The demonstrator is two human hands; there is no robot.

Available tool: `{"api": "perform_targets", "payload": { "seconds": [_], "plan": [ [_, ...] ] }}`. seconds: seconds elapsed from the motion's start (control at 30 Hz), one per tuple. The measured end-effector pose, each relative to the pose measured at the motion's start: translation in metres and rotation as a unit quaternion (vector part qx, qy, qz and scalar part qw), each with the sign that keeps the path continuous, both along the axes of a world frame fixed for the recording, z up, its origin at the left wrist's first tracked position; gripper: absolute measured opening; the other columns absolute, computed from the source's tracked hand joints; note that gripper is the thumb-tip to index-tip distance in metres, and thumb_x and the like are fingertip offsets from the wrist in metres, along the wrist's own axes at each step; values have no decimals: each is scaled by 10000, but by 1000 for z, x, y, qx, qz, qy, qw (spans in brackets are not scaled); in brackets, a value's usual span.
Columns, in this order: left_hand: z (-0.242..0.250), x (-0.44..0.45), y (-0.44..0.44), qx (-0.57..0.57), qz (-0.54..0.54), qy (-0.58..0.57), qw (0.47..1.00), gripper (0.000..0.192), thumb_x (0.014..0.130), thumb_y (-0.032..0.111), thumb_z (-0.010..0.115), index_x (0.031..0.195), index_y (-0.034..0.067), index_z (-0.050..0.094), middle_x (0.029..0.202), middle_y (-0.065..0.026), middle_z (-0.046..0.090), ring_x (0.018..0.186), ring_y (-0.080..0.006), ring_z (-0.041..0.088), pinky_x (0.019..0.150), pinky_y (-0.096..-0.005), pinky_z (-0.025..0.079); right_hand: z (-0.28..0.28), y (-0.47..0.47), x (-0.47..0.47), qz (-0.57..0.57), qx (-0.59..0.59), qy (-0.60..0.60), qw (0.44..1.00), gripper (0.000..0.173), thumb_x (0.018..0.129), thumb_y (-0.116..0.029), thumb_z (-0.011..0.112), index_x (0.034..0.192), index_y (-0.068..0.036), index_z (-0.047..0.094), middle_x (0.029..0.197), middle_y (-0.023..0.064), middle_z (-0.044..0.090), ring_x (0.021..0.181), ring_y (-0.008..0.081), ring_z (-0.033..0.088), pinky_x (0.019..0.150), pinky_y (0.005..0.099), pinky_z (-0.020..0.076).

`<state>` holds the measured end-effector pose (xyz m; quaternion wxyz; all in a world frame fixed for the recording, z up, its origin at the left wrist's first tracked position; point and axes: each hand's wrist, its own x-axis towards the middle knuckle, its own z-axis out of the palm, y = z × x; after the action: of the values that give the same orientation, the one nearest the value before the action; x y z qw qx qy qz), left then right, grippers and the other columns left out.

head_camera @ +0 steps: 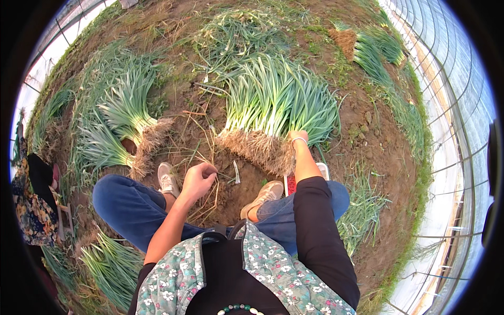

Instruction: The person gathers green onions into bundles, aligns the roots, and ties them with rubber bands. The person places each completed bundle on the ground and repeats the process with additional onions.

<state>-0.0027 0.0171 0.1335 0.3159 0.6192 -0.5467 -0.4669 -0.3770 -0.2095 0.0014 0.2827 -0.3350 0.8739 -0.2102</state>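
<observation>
A broad pile of long-leaved, leek-like plants point(271, 94) lies on the soil in front of me, its brown fibrous roots point(256, 147) towards my feet. My right hand point(298, 136) is closed around stalks at the pile's right end, just above the roots; its fingertips are hidden among the leaves. Over the bare ground between my knees, my left hand point(200, 180) hovers with thumb and fingers curled together. A thin green strip shows by its fingertips, but whether it is held cannot be seen.
A white basket point(323, 170) with something red inside stands by my right knee. Rooted bundles point(132, 102) lie to the left, and another bundle point(110, 267) is behind my left knee. Loose leaves point(244, 39) cover soil ahead. A person point(35, 201) is at far left; plastic greenhouse walls point(453, 98) border the right.
</observation>
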Motion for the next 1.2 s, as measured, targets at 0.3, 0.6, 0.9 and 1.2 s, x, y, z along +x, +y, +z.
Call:
{"api": "perform_targets", "payload": {
  "seconds": [0.3, 0.6, 0.9, 1.2],
  "plan": [
    [2, -15, -15, 21, -25, 9, 999, 139, 810, 63, 634, 924, -9, 667, 825, -101, 693, 732, -164, 658, 691, -301, 530, 11, -1, 16, 38, -7, -86, 996, 387, 692, -212, 771, 916, 82, 658, 873, 209, 675, 808, 327, 670, 691, 399, 520],
    [9, -12, -52, -54, 132, 207, 968, 138, 854, 83, 652, 973, 13, 653, 858, -34, 672, 775, -110, 623, 714, -256, 500, 134, -5, 53, -13, -187, -849, 493, 92, 913, -132, 577, 909, -40, 574, 745, 74, 598, 707, 205, 613, 682, 362, 557],
    [-19, -30, -78, -149, 296, 203, 921, 331, 935, 242, 551, 1179, 19, 534, 1104, -100, 560, 1034, -191, 522, 921, -315, 408, 135, 140, 278, -86, -42, -827, 553, 204, 898, -231, 652, 1048, -93, 648, 949, 48, 661, 919, 165, 608, 807, 308, 510],
    [-31, -20, -62, -199, 285, 63, 935, 333, 901, 227, 599, 1121, -12, 525, 1018, -93, 584, 951, -172, 548, 853, -320, 442, 96, 158, 271, -42, -62, -795, 602, 253, 948, -229, 565, 1132, -59, 594, 1001, 58, 657, 894, 200, 635, 821, 344, 524]
  ]
}}
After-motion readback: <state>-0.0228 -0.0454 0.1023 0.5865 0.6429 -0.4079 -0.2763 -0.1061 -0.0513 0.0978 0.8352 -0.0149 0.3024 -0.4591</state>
